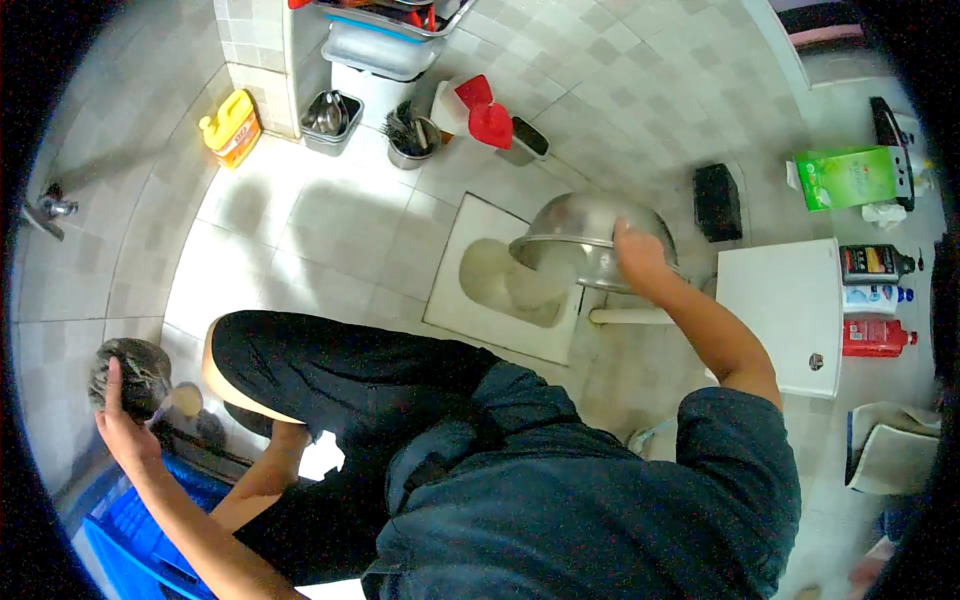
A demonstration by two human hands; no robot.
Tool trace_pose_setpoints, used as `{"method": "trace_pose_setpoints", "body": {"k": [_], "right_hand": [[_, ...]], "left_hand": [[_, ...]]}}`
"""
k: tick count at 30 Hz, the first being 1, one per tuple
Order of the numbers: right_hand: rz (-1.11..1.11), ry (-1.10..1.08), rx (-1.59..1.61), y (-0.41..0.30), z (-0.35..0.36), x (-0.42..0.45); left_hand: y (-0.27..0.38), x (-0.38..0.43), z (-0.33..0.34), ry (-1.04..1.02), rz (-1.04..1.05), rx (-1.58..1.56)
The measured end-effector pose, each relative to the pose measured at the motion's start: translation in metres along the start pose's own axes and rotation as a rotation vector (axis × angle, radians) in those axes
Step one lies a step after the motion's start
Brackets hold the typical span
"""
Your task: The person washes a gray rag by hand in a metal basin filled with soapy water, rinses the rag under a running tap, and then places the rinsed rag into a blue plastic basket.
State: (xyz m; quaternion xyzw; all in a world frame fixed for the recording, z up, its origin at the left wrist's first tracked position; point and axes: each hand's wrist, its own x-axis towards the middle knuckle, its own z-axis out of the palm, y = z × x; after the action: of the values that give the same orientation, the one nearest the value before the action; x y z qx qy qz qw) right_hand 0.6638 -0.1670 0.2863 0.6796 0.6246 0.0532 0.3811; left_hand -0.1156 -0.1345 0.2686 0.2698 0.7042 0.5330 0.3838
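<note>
My right hand [641, 259] grips the rim of a large stainless-steel basin [574, 214]. The basin is tipped on its side over a white squat toilet [446, 296], and cloudy water [544, 285] runs from it into the bowl. Far off to the left, my left hand [129, 442] holds a grey, shaggy, wet-looking bundle [131, 375], its thumb laid across the top. Whether this is a cloth or something else cannot be told. A small round beige thing [187, 399] lies beside it.
Around me stand a blue plastic crate [150, 532], a yellow jug [234, 129], a bin of ladles [330, 120], a steel pot of utensils [411, 146] and a white cabinet [780, 315]. A pale pipe [630, 316] runs by the toilet; a tap [52, 210] juts from the left wall.
</note>
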Motion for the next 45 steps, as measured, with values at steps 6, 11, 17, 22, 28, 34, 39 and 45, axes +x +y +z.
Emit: {"method": "trace_pose_setpoints", "body": {"k": [6,11,17,22,28,34,39,45], "right_hand": [[0.043,0.163,-0.124,0.03,0.004,0.017],[-0.008,0.192,-0.318,0.042,0.012,0.025],[-0.068,0.307,-0.265,0.03,0.014,0.041],[-0.046,0.212,-0.142,0.018,-0.006,0.046],[-0.027,0.216,0.146,0.007,-0.015,0.051],[-0.033,0.018,0.184,-0.019,-0.038,0.054],[-0.051,0.043,0.222,-0.052,-0.056,0.056],[-0.153,0.086,0.463,-0.078,-0.111,0.042]], "left_hand": [[0.002,0.006,-0.005,-0.043,0.006,0.019],[-0.006,0.006,-0.002,-0.004,0.008,-0.058],[-0.006,0.005,-0.016,-0.004,0.092,0.031],[-0.008,0.0,-0.012,0.012,0.075,0.023],[0.007,-0.011,0.007,0.124,-0.05,-0.124],[0.004,-0.011,-0.004,0.059,0.099,-0.066],[0.012,-0.017,-0.006,0.119,0.017,-0.166],[0.024,-0.025,0.009,0.131,0.058,-0.248]]}}
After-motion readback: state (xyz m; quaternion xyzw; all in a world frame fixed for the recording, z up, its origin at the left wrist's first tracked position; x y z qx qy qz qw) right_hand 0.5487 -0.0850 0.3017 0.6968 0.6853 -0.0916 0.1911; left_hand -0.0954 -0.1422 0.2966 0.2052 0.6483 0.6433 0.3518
